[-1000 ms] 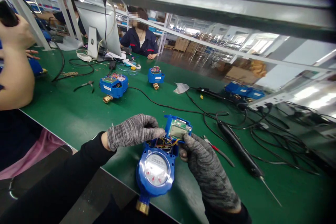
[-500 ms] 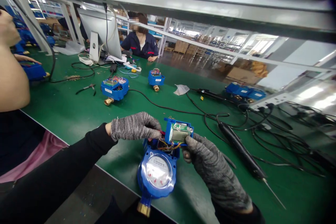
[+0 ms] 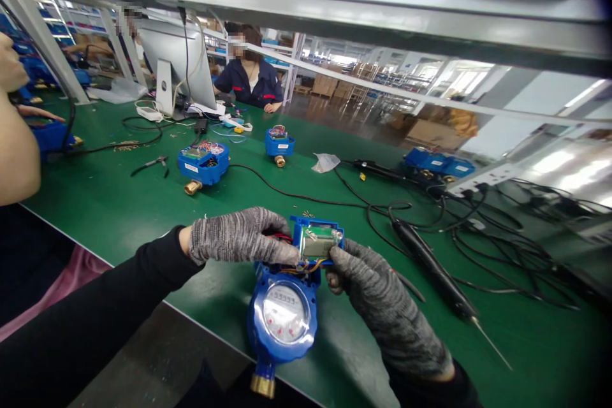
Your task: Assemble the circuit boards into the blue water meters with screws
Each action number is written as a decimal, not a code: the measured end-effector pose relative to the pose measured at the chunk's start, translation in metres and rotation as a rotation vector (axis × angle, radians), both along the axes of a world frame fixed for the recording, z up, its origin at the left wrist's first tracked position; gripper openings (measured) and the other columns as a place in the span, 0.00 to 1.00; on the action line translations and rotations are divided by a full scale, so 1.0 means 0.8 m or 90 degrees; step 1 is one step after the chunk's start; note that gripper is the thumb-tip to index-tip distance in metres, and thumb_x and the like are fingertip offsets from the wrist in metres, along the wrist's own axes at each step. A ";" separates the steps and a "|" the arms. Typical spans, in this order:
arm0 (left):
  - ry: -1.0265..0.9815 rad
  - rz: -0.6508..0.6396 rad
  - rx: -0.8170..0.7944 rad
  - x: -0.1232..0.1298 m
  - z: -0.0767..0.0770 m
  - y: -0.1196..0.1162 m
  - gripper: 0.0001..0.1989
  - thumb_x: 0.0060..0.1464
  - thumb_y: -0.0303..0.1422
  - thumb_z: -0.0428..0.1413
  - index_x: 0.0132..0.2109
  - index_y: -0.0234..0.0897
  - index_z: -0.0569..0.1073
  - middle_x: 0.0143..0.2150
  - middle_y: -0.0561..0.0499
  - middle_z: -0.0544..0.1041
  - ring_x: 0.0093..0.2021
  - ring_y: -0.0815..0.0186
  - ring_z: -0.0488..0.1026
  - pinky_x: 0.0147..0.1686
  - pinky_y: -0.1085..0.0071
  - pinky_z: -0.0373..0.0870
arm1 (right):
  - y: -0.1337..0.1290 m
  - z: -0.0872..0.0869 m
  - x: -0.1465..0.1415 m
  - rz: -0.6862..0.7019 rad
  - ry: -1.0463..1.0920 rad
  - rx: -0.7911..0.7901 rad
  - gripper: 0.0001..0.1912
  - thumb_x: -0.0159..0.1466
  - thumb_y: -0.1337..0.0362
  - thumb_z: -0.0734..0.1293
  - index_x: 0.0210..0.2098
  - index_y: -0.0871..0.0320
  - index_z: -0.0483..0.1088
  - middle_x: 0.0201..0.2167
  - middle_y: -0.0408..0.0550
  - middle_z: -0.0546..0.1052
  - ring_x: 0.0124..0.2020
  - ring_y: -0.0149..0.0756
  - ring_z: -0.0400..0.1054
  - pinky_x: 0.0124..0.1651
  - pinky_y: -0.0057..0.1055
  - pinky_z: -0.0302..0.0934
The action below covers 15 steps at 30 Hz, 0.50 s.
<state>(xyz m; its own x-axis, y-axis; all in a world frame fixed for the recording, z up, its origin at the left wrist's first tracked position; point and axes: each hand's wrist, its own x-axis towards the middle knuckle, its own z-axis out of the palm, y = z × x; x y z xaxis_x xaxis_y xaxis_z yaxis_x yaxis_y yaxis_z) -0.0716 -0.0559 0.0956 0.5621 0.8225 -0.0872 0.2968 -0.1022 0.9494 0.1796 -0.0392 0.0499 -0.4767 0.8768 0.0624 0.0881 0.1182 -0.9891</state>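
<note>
A blue water meter (image 3: 258, 331) with a round dial and a brass end stands at the bench's front edge. Above its open top is a blue display housing (image 3: 297, 227) with a green circuit board and a grey screen, tilted toward me. My right hand (image 3: 389, 303), in a grey knit glove, grips the housing's lower right corner, thumb on its front. My left hand (image 3: 239, 237), gloved alike, is closed at the housing's left edge, thumb tip against the lower corner; its other fingertips are hidden. Yellow and dark wires (image 3: 306, 266) run between housing and meter.
Two more open blue meters (image 3: 203, 166) (image 3: 280, 143) and pliers (image 3: 150, 166) lie farther back. A black electric screwdriver (image 3: 430, 268) with a long bit and tangled cables lie right. A monitor (image 3: 179, 64) and co-worker (image 3: 251, 80) are behind; a metal shelf (image 3: 306, 3) crosses overhead.
My left hand has moved from the wires beside the housing onto its lower left edge. The housing has turned a little more upright. My right hand keeps its grip.
</note>
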 end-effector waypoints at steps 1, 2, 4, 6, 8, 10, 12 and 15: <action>-0.038 0.019 -0.008 0.003 -0.004 -0.001 0.16 0.55 0.43 0.61 0.41 0.33 0.78 0.38 0.48 0.78 0.38 0.63 0.73 0.37 0.69 0.68 | -0.001 0.001 0.000 0.007 -0.004 0.004 0.13 0.69 0.55 0.66 0.38 0.58 0.76 0.25 0.43 0.71 0.26 0.33 0.63 0.30 0.29 0.57; -0.076 0.037 -0.014 0.005 -0.009 -0.002 0.16 0.55 0.42 0.60 0.41 0.33 0.78 0.37 0.48 0.78 0.38 0.63 0.73 0.39 0.69 0.68 | -0.001 0.002 -0.001 0.013 -0.003 0.004 0.13 0.69 0.55 0.65 0.37 0.58 0.76 0.25 0.43 0.71 0.26 0.32 0.63 0.30 0.29 0.57; -0.145 0.067 -0.028 0.010 -0.020 -0.006 0.14 0.55 0.41 0.61 0.39 0.32 0.78 0.37 0.49 0.78 0.38 0.63 0.73 0.41 0.68 0.69 | -0.002 0.004 -0.005 0.026 0.013 -0.006 0.13 0.69 0.56 0.65 0.34 0.57 0.75 0.24 0.42 0.72 0.26 0.32 0.63 0.30 0.28 0.57; -0.189 0.092 -0.033 0.014 -0.031 -0.009 0.13 0.54 0.40 0.62 0.36 0.32 0.78 0.35 0.50 0.78 0.37 0.64 0.73 0.42 0.68 0.69 | -0.002 0.005 -0.009 0.035 0.028 -0.015 0.11 0.69 0.58 0.65 0.35 0.57 0.76 0.26 0.43 0.73 0.27 0.31 0.64 0.30 0.27 0.58; -0.213 0.112 -0.031 0.017 -0.039 -0.011 0.13 0.53 0.40 0.63 0.34 0.32 0.78 0.33 0.51 0.77 0.35 0.66 0.72 0.40 0.69 0.69 | 0.000 0.005 -0.013 0.041 0.038 -0.010 0.10 0.68 0.59 0.66 0.40 0.56 0.78 0.30 0.44 0.76 0.31 0.33 0.67 0.35 0.28 0.62; -0.232 0.114 -0.034 0.018 -0.044 -0.013 0.11 0.53 0.39 0.63 0.36 0.34 0.80 0.34 0.51 0.78 0.35 0.66 0.72 0.40 0.70 0.69 | 0.003 0.003 -0.014 0.044 0.045 -0.008 0.10 0.68 0.59 0.66 0.43 0.54 0.78 0.33 0.45 0.77 0.35 0.36 0.68 0.38 0.29 0.64; -0.253 0.106 -0.041 0.019 -0.046 -0.015 0.11 0.53 0.39 0.63 0.39 0.36 0.81 0.36 0.51 0.79 0.37 0.66 0.73 0.41 0.69 0.69 | 0.004 0.000 -0.013 0.053 0.038 -0.014 0.11 0.68 0.58 0.66 0.44 0.54 0.78 0.33 0.46 0.77 0.34 0.36 0.68 0.36 0.29 0.63; -0.274 0.124 -0.030 0.020 -0.049 -0.017 0.11 0.53 0.40 0.63 0.36 0.36 0.80 0.35 0.51 0.79 0.36 0.66 0.72 0.40 0.70 0.69 | 0.004 -0.003 -0.012 0.074 0.032 -0.036 0.12 0.69 0.57 0.65 0.43 0.57 0.77 0.29 0.45 0.75 0.28 0.33 0.65 0.30 0.27 0.61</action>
<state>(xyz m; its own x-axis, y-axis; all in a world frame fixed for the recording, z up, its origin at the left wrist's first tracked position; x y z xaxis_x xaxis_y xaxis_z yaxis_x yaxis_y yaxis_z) -0.0552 -0.0696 0.0561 0.3903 0.9171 0.0807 -0.1153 -0.0383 0.9926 0.1703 -0.0357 0.0472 -0.5723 0.8190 0.0401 0.0272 0.0679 -0.9973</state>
